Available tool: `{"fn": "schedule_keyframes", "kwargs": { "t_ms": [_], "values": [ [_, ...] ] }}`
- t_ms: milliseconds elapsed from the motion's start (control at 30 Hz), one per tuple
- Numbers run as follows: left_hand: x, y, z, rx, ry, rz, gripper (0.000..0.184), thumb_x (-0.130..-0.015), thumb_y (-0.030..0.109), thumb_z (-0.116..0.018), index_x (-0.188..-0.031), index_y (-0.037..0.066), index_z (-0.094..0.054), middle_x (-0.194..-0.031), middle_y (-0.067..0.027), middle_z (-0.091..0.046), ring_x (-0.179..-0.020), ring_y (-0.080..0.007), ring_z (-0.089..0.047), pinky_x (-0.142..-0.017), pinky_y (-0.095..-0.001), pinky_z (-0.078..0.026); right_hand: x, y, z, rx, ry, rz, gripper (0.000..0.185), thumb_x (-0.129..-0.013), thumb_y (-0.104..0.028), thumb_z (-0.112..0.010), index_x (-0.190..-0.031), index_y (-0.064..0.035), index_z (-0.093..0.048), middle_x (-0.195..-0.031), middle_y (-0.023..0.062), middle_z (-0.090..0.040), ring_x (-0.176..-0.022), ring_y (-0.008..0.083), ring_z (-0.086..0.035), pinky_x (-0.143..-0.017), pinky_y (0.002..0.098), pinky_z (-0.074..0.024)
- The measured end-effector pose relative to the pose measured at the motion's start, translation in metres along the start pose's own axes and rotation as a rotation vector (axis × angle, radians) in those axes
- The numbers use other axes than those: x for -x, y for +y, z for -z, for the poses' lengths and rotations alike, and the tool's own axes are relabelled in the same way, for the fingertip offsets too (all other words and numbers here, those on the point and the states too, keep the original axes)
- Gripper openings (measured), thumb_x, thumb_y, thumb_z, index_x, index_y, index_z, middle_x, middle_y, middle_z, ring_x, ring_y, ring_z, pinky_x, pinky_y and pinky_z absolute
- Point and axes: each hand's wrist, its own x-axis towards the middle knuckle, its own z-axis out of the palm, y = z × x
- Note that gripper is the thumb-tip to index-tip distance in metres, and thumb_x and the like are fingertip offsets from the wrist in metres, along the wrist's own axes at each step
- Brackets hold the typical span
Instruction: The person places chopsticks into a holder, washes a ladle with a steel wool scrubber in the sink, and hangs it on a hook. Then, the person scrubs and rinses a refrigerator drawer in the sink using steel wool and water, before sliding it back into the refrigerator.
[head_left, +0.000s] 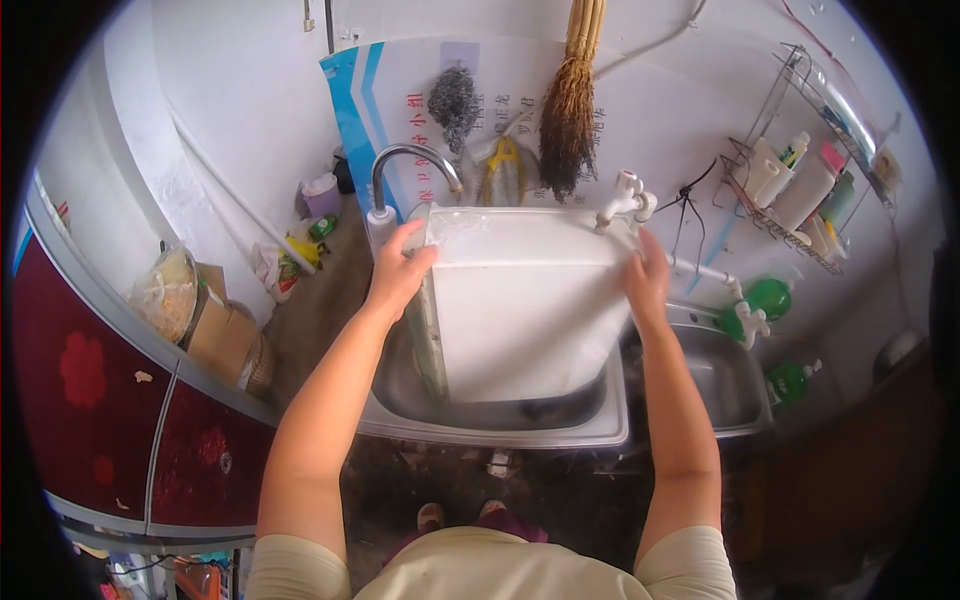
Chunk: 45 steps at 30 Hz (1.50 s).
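A large white box-like container (525, 330) stands tilted in the left basin of a steel sink (500, 432). My left hand (402, 268) grips its upper left edge, thumb on the white face and fingers over the rim. At the upper right edge, my right hand (648, 282) holds the side, with its fingers partly hidden behind the container. A curved metal faucet (412, 152) rises behind my left hand. Close above my right hand is a white tap (625, 200). Whatever lies under the container is hidden.
Behind the sink hang a steel-wool scourer (453, 105) and a straw brush (572, 130). A wire rack (800, 190) with bottles is on the right wall. Green bottles (787, 382) stand right of the second basin (715, 380). A red cabinet (90, 390) and cardboard box (222, 340) are left.
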Motion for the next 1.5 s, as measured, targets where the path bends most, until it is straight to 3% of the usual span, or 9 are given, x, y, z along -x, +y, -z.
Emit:
{"fn": "schedule_keyframes", "kwargs": {
  "t_ms": [100, 200, 433, 533, 667, 867, 1067, 1233, 1500],
  "values": [
    [0.001, 0.004, 0.001, -0.035, 0.008, 0.030, 0.055, -0.071, 0.017, -0.059, -0.122, -0.001, -0.047, -0.090, -0.0110, -0.059, -0.078, -0.0137, -0.053, -0.071, -0.0253, -0.042, -0.016, -0.022, -0.003, 0.352, 0.184, 0.561, 0.056, -0.080, -0.011, -0.058, -0.130, -0.0023, -0.037, -0.116, 0.0191, -0.054, -0.099, 0.0302, -0.055, -0.086, 0.0335, -0.0424],
    [-0.002, 0.000, -0.003, -0.059, 0.044, -0.006, 0.050, -0.075, 0.015, -0.060, -0.122, 0.002, -0.049, -0.081, -0.0055, -0.056, -0.072, -0.0097, -0.050, -0.068, -0.0230, -0.040, -0.026, -0.053, -0.009, 0.267, 0.035, 0.388, 0.065, -0.078, -0.012, -0.061, -0.133, 0.0002, -0.029, -0.123, 0.0236, -0.048, -0.118, 0.0374, -0.043, -0.097, 0.0380, -0.0357],
    [-0.015, -0.022, 0.002, -0.102, 0.084, -0.086, 0.048, -0.076, 0.013, -0.059, -0.122, 0.002, -0.048, -0.073, -0.0012, -0.054, -0.064, -0.0067, -0.047, -0.059, -0.0208, -0.037, -0.030, -0.081, -0.026, 0.286, -0.084, 0.141, 0.070, -0.078, -0.019, -0.064, -0.131, 0.0069, -0.026, -0.127, 0.0292, -0.041, -0.118, 0.0405, -0.041, -0.097, 0.0382, -0.0355],
    [-0.017, -0.022, 0.001, -0.072, 0.095, -0.077, 0.048, -0.076, 0.013, -0.059, -0.122, 0.002, -0.049, -0.072, -0.0010, -0.054, -0.062, -0.0062, -0.046, -0.057, -0.0204, -0.037, -0.030, -0.066, -0.047, 0.500, 0.031, 0.490, 0.074, -0.077, -0.022, -0.065, -0.132, 0.0067, -0.025, -0.131, 0.0312, -0.032, -0.121, 0.0422, -0.035, -0.099, 0.0398, -0.0327],
    [-0.016, -0.020, 0.002, -0.101, 0.087, -0.066, 0.047, -0.077, 0.012, -0.059, -0.121, 0.001, -0.048, -0.072, -0.0007, -0.054, -0.062, -0.0061, -0.046, -0.057, -0.0204, -0.037, -0.026, -0.067, -0.047, 0.729, 0.025, 0.517, 0.074, -0.076, -0.026, -0.067, -0.133, 0.0020, -0.028, -0.130, 0.0301, -0.031, -0.122, 0.0392, -0.034, -0.098, 0.0397, -0.0335],
    [-0.003, -0.007, 0.005, -0.129, 0.027, -0.075, 0.049, -0.078, 0.014, -0.060, -0.123, 0.001, -0.046, -0.089, -0.0068, -0.058, -0.076, -0.0100, -0.052, -0.069, -0.0231, -0.041, -0.031, -0.046, -0.003, 0.296, -0.084, 0.224, 0.060, -0.079, -0.032, -0.065, -0.130, -0.0084, -0.041, -0.131, 0.0221, -0.036, -0.117, 0.0350, -0.041, -0.091, 0.0409, -0.0394],
    [-0.006, -0.010, 0.017, -0.165, -0.038, -0.048, 0.075, -0.076, 0.025, -0.066, -0.136, 0.002, -0.026, -0.127, -0.0174, -0.042, -0.114, -0.0212, -0.043, -0.095, -0.0301, -0.034, 0.013, 0.004, 0.034, -0.694, -0.484, -0.495, 0.063, -0.084, -0.043, -0.057, -0.134, -0.0117, -0.034, -0.130, 0.0095, -0.042, -0.119, 0.0236, -0.040, -0.093, 0.0397, -0.0375],
    [0.023, -0.055, 0.028, -0.127, -0.330, 0.039, 0.095, -0.070, 0.032, -0.074, -0.140, 0.006, -0.015, -0.136, -0.0149, -0.032, -0.124, -0.0249, -0.033, -0.101, -0.0348, -0.030, 0.044, 0.067, 0.015, -0.542, -0.402, -0.365, 0.070, -0.082, -0.046, -0.058, -0.135, -0.0097, -0.031, -0.130, 0.0096, -0.042, -0.120, 0.0238, -0.038, -0.098, 0.0391, -0.0321],
    [0.033, -0.005, 0.033, -0.202, -0.156, -0.083, 0.076, -0.075, 0.039, -0.068, -0.130, 0.001, -0.032, -0.123, -0.0176, -0.047, -0.114, -0.0274, -0.046, -0.094, -0.0356, -0.037, 0.063, 0.005, 0.015, -0.433, -0.313, -0.426, 0.080, -0.082, -0.057, -0.051, -0.134, 0.0002, -0.030, -0.133, 0.0157, -0.039, -0.123, 0.0262, -0.035, -0.102, 0.0382, -0.0263]
  ]
}}
